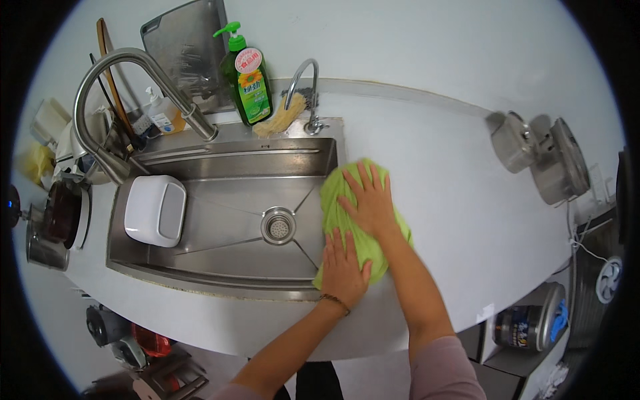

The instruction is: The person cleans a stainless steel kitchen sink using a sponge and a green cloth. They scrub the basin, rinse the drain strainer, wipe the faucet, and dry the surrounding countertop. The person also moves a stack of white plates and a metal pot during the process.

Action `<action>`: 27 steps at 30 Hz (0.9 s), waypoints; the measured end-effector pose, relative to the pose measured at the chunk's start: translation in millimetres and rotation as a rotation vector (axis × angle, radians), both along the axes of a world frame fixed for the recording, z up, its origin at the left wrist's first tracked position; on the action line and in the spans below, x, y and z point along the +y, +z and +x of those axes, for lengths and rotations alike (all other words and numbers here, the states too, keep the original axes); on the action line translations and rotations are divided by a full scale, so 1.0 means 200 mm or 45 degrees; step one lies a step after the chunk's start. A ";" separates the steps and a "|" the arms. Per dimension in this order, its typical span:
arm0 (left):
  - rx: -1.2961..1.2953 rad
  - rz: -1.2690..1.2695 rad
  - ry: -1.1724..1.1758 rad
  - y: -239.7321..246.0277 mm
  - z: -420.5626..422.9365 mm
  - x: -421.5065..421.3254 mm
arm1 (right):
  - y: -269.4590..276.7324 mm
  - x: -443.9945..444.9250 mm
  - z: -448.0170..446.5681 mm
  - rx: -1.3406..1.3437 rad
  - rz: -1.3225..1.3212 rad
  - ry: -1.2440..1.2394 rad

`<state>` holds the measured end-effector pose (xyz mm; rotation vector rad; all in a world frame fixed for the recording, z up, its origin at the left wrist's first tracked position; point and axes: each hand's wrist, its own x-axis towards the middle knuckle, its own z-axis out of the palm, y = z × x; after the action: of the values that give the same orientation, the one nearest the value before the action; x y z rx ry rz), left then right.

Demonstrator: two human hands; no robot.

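A green cloth (360,220) lies spread on the white countertop (465,200), its left part lapping over the right rim of the stainless steel sink (220,200). My left hand (345,272) rests on the cloth's lower part, palm down, fingers pointing away from me. Farther up, my right hand (369,202) presses flat on the same cloth with its fingers spread. Neither hand grips the fabric. Inside the sink, a white plastic container (155,211) stands at the left, and the drain strainer (278,226) shows near the hands.
Behind the sink are a large pull-down faucet (145,57), a slim tap (314,95), a green pump bottle of detergent (248,82) and a yellowish scrubber (282,115). Steel pots (555,160) stand at the far right. Cookware (65,215) crowds the left end.
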<state>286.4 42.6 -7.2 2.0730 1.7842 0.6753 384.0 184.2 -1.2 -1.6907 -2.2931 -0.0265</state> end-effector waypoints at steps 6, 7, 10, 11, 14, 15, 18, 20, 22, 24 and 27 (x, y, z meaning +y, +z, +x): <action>-0.042 -0.022 0.034 -0.04 0.01 0.02 | -0.05 0.14 -0.05 0.072 0.082 0.138; 0.040 -0.091 0.008 -0.02 -0.02 -0.02 | -0.04 0.05 -0.02 0.041 0.022 0.065; 0.164 -0.144 -0.144 0.04 -0.08 -0.18 | 0.01 -0.29 0.08 0.008 -0.095 -0.094; 0.209 -0.162 -0.212 0.06 -0.10 -0.23 | 0.03 -0.44 0.11 -0.003 -0.081 -0.156; 0.241 -0.064 -0.398 0.09 -0.20 -0.38 | 0.06 -0.86 0.14 -0.039 -0.096 -0.422; 0.223 0.082 -0.413 0.09 -0.24 -0.42 | 0.06 -0.99 0.13 -0.090 -0.105 -0.488; 0.267 0.336 -0.562 0.07 -0.37 -0.52 | 0.03 -1.28 0.04 -0.142 -0.076 -0.608; 0.187 0.444 -0.655 0.05 -0.49 -0.56 | 0.00 -1.37 -0.06 -0.141 -0.094 -0.696; 0.184 0.459 -0.774 0.04 -0.65 -0.59 | -0.02 -1.40 -0.18 -0.144 -0.071 -0.765; 0.223 0.456 -0.876 0.04 -0.86 -0.58 | -0.02 -1.41 -0.32 -0.170 -0.063 -0.785; 0.360 0.305 -0.762 0.10 -1.26 -0.64 | 0.00 -1.35 -0.67 -0.173 -0.051 -0.606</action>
<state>34.3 -85.1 12.5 2.7930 1.1228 0.4491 250.8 -85.2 -0.9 -2.2778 -1.9315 -0.2009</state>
